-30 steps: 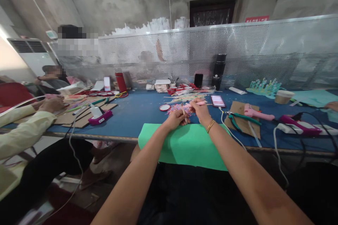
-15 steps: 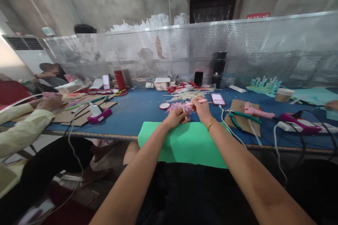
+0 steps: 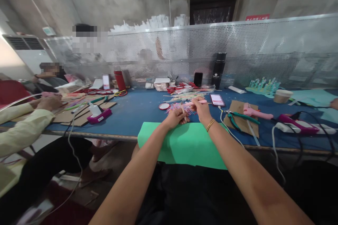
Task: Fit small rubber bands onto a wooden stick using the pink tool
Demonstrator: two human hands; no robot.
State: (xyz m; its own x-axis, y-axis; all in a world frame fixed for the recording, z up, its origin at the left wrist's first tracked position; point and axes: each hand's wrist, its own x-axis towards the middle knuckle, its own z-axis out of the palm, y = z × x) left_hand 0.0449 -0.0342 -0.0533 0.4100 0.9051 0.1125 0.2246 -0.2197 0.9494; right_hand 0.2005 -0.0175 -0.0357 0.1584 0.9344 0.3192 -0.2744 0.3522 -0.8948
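Just right of mid-frame, left hand (image 3: 176,117): fingers bunched, pinching a pale strip (image 3: 182,107) that stands up from the grip, slightly tilted.
Right hand (image 3: 202,110): near the left one, fingertips closed around a pink pen-like tool (image 3: 202,102) that points leftward to the strip; cannot tell whether the two touch.
Coloured bits (image 3: 171,107): heaped at mid-frame behind the hands, with a red-rimmed disc (image 3: 164,106) at the heap's left.
Green sheet (image 3: 182,146): lower middle, beneath the forearms at the table's near edge.
Right of frame: teal-handled pliers (image 3: 246,117) and a pink glue gun (image 3: 258,113), partly over brown cardboard (image 3: 237,107).
Left edge: a co-worker's pale yellow sleeve (image 3: 39,126).
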